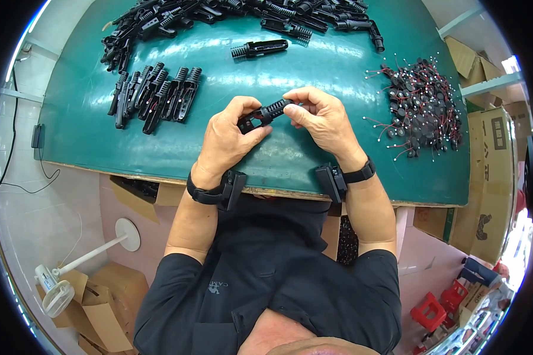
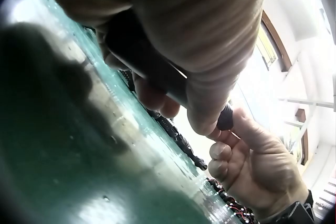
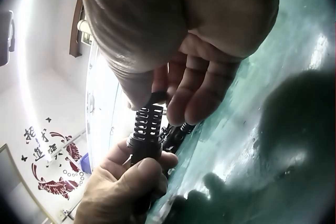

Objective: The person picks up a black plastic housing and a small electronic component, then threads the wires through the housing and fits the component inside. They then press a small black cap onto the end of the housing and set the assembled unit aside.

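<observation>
My left hand [image 1: 226,133] grips a black plastic housing [image 1: 275,110] with a slotted, ribbed end, tilted up to the right above the table. A red bit shows in the open side of the housing, near the left fingers. At the ribbed end, my right hand [image 1: 326,123] pinches a small dark piece [image 3: 157,98] between thumb and fingers. In the right wrist view, that piece sits right at the top of the slotted cylinder, partly hidden by the fingers. The left wrist view shows the left thumb and fingers wrapped around the housing's smooth body.
A group of similar housings [image 1: 154,97] lies on the green table [image 1: 100,148] at left. One single housing [image 1: 259,48] lies ahead, before a large heap [image 1: 183,13]. Small black discs with red wires [image 1: 420,106] are piled at right. Cardboard boxes [image 1: 490,177] stand beyond the right edge.
</observation>
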Demonstrator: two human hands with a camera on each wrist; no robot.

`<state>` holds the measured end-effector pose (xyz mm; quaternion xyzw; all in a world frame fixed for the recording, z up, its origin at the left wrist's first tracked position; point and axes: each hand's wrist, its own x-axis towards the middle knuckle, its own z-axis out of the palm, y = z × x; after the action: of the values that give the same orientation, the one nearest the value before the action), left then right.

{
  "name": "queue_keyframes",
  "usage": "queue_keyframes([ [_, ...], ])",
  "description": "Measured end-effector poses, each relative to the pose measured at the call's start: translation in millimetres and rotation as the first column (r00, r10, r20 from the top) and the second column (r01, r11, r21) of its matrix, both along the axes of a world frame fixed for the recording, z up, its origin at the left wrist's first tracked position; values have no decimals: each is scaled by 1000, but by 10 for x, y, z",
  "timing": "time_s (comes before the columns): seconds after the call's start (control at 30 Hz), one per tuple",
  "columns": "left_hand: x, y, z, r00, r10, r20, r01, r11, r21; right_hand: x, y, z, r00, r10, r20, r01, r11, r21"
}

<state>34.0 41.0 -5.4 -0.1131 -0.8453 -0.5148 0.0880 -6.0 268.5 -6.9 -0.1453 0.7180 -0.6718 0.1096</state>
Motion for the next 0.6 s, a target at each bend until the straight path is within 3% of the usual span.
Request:
queue_keyframes([
  [0.6,-9,-14,-2,998,-26,-56,25,999,-24,35,-14,81,998,-9,59,11,1000,-28],
])
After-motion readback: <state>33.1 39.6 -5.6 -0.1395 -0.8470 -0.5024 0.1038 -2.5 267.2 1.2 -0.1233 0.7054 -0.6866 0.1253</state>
